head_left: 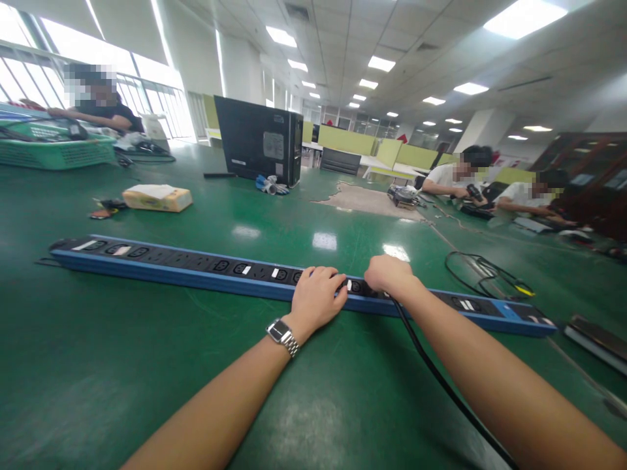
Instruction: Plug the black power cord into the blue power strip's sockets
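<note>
A long blue and black power strip [186,262] lies across the green table, with several sockets and white labels along its upper face. My left hand [317,299], with a watch on the wrist, is laid over the middle of the strip and grips it, fingers across the far edge. Just to the right, my right hand [389,275] is closed round the plug end of a black power cord [431,369] at a socket. My fingers hide the plug, so how deep it sits cannot be seen. The cord runs down to the lower right edge.
Beyond the strip are a tissue pack [157,198], a black computer case [259,140] and gloves [272,185]. A green basket [63,153] stands at left. A coiled black cable [482,274] and a dark flat object [595,343] lie at right. Other people sit around the table.
</note>
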The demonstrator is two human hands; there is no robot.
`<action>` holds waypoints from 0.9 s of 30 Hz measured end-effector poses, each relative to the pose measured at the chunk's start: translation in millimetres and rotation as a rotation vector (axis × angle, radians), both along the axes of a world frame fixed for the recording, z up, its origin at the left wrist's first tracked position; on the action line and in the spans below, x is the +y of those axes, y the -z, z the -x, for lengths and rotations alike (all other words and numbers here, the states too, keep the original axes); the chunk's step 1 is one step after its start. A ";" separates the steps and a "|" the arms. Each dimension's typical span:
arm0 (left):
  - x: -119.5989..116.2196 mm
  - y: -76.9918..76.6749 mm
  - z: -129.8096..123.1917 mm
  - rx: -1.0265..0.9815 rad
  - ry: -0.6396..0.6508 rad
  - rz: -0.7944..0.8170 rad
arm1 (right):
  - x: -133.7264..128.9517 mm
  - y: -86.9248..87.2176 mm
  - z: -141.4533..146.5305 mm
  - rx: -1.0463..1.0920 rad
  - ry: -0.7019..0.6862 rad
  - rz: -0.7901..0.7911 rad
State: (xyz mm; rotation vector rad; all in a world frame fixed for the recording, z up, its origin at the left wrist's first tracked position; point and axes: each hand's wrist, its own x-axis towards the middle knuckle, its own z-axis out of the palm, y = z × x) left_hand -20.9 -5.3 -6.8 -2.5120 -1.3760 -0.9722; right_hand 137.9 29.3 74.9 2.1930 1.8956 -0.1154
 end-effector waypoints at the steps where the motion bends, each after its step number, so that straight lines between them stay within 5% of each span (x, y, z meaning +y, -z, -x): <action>1: -0.1 -0.2 0.1 0.001 0.000 0.001 | 1.3 -0.6 -0.7 -0.005 0.004 0.004; 27: -0.4 -0.2 0.0 -0.001 0.016 0.004 | -5.7 3.8 7.9 0.045 0.176 -0.128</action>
